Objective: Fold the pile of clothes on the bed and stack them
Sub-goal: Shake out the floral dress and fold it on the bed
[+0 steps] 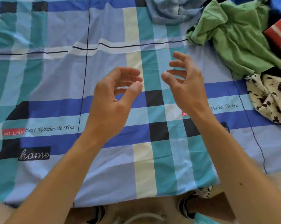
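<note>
Left hand (115, 92) and right hand (187, 83) hover loosely curled, holding nothing. Advice: reach right, lift the green garment (236, 41) singly, spread flat on the bedsheet (55, 78) before folding.

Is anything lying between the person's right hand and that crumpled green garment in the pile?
Nothing visible does. Only bare bedsheet lies between the right hand and the green garment up at the right. The cream patterned cloth sits off to the side, nearer the person, out of the way. The hand holds nothing.

Checked bed (55, 81), green garment (236, 38), blue garment (168, 12), perhaps floral cloth (268, 97)
</note>
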